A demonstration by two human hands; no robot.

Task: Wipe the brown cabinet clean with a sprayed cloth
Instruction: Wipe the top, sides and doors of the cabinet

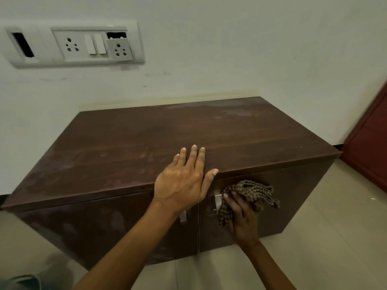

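A low brown cabinet (129, 143) with two front doors stands against the white wall; its top shows pale smears. My left hand (184, 178) lies flat on the top's front edge, fingers spread, holding nothing. My right hand (243, 216) presses a crumpled brown checked cloth (251, 192) against the right door, just right of a metal handle (217, 203). A second handle (183, 216) on the left door is partly hidden behind my left wrist.
A white switch and socket panel (83, 46) is on the wall at upper left. A red-brown door (370, 143) stands at the right edge. Beige floor tiles (335, 237) surround the cabinet. A blurred greenish object (23, 281) lies at the bottom left.
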